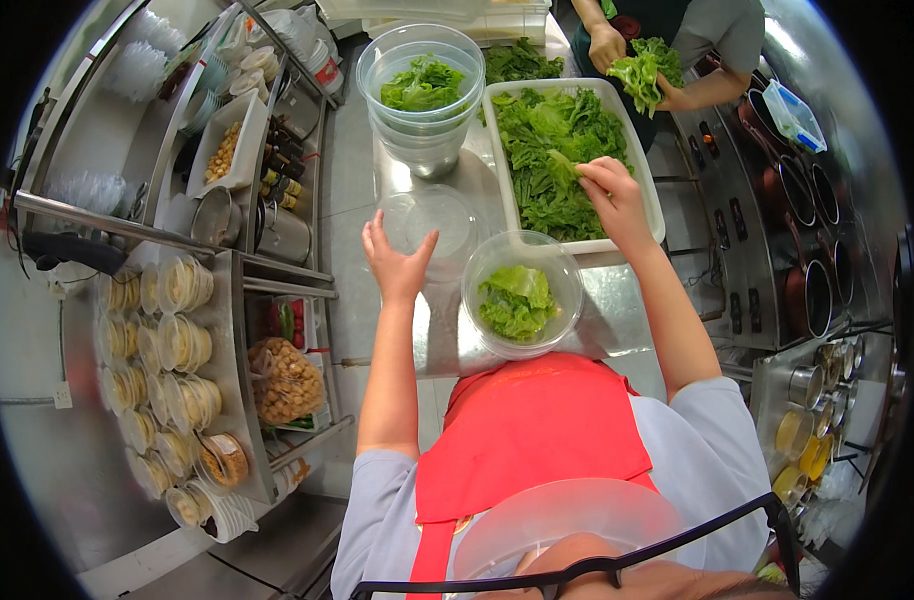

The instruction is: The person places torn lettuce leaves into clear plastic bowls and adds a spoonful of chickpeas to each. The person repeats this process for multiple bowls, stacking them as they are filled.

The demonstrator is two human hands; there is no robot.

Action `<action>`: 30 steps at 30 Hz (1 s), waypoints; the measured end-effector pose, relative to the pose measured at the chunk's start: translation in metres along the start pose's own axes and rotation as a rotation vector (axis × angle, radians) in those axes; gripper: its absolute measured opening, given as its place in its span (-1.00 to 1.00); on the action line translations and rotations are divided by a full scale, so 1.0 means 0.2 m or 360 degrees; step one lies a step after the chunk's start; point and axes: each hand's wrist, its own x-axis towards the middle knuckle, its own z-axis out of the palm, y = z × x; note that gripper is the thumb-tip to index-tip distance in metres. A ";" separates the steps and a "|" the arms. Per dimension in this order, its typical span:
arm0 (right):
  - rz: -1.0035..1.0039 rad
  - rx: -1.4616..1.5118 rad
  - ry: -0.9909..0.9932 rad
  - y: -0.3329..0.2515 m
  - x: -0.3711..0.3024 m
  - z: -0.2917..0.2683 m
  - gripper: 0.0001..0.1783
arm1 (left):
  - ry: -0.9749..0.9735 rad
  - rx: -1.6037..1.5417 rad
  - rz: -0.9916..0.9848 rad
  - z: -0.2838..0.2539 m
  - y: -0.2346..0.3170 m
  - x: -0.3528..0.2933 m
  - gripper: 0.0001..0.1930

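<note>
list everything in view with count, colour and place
table: one, silver, centre
tray: one, white, table's far right
bowl: one, clear, table's near edge
tub stack: one, clear, table's far left
lid or tub: one, clear, near stack
co-worker: one, grey sleeve, top right
lettuce: many, green, in tray, bowl, stack, co-worker's hands
filled tubs: many, clear, left shelf
bin: one, white, upper left
bag: one, brown contents, left
pans: several, dark, right
pots: several, mixed colours, lower right
glasses: one pair, black, bottom
apron: one, red, lower centre
left hand: one, bare, open near lid or tub
right hand: one, bare, at tray's lettuce
</note>
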 end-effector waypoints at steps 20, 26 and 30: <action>0.0479 -0.0918 -0.0726 0.56 -0.16 0.10 -0.30 | -0.0389 -0.0942 -0.0316 -0.43 0.53 -0.50 -0.12; 0.0443 0.0034 -0.0171 0.42 -0.07 0.00 -0.76 | -0.0514 0.0018 0.0021 -0.26 0.73 -0.54 -0.65; 0.0339 0.0572 -0.0141 0.02 0.01 -0.26 -0.79 | -0.0598 -0.0064 -0.0175 -0.22 0.78 -0.53 -0.67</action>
